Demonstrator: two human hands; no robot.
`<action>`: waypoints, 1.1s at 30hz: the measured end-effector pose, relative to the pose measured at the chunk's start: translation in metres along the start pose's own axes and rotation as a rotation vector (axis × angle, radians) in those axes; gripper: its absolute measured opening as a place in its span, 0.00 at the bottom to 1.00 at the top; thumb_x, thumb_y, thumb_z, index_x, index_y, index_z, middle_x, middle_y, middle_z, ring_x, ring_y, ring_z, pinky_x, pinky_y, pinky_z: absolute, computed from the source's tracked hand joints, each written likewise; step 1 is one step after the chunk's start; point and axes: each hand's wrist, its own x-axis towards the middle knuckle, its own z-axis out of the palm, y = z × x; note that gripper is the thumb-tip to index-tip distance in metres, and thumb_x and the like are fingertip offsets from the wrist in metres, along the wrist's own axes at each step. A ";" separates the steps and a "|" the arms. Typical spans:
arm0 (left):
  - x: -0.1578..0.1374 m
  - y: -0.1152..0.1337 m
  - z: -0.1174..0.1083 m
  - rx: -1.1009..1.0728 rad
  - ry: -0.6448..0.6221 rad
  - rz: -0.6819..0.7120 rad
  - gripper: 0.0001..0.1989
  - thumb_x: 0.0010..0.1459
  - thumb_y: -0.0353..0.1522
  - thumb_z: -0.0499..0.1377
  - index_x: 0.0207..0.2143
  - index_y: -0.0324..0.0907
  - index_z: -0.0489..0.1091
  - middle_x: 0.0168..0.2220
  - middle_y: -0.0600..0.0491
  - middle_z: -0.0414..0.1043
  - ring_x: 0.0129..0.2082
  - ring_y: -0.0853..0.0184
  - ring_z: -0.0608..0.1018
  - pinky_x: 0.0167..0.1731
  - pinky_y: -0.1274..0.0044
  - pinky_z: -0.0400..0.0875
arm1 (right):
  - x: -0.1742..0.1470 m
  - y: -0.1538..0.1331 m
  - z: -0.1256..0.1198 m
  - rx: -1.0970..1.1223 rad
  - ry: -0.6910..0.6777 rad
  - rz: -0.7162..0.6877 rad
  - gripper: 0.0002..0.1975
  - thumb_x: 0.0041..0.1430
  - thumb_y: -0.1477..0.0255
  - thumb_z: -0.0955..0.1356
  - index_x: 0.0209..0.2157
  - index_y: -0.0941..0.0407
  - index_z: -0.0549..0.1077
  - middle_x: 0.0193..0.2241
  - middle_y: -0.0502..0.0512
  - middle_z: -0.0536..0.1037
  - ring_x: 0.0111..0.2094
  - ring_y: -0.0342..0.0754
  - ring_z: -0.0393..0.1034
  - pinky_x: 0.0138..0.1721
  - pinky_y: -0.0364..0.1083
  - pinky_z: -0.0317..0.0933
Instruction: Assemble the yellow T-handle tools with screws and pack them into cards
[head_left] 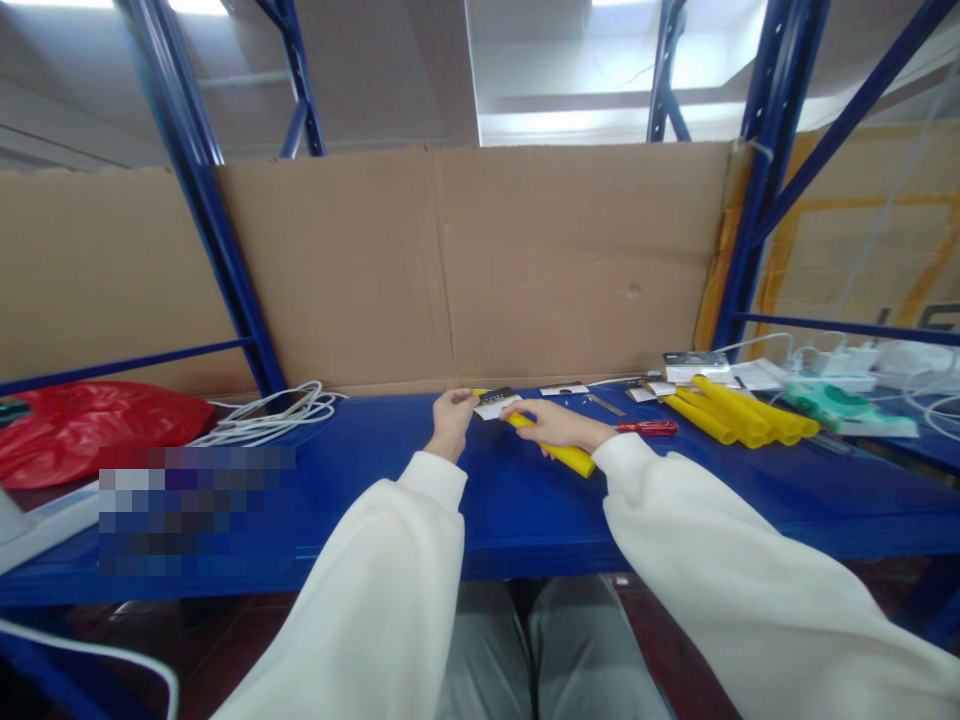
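Observation:
My left hand is closed at the left edge of a small black and white card, and a bit of yellow shows behind its fingertips. My right hand is wrapped from above around a yellow tube, which slants down to the right over the blue table. The tips of the right fingers are close to the card's right side; whether they touch it I cannot tell. Just right of that hand lies a red screwdriver. Behind it are a flat metal strip and another card.
Several yellow tubes are piled on the right, near packaging cards and a green and white packet. Coiled white cable and a red bag lie on the left. A cardboard wall and blue posts stand behind.

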 end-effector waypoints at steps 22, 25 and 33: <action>-0.025 0.021 0.002 0.150 -0.101 -0.125 0.09 0.53 0.19 0.59 0.32 0.39 0.68 0.34 0.48 0.73 0.40 0.64 0.79 0.33 0.77 0.79 | -0.078 0.120 -0.227 -0.741 0.666 0.574 0.25 0.52 0.77 0.67 0.54 0.58 0.72 0.42 0.66 0.78 0.42 0.65 0.74 0.43 0.56 0.65; -0.028 0.023 0.002 0.178 -0.098 -0.121 0.08 0.54 0.19 0.59 0.31 0.39 0.68 0.35 0.48 0.73 0.38 0.66 0.78 0.28 0.80 0.76 | -0.074 0.140 -0.215 -0.730 0.627 0.625 0.23 0.52 0.80 0.67 0.52 0.61 0.74 0.45 0.71 0.76 0.46 0.64 0.73 0.46 0.55 0.64; -0.029 0.023 0.001 0.224 -0.121 -0.098 0.08 0.52 0.19 0.59 0.30 0.39 0.68 0.33 0.49 0.73 0.34 0.67 0.77 0.23 0.82 0.73 | -0.048 0.138 -0.188 -0.790 0.432 0.663 0.20 0.52 0.83 0.67 0.48 0.63 0.74 0.48 0.75 0.75 0.49 0.65 0.71 0.46 0.55 0.63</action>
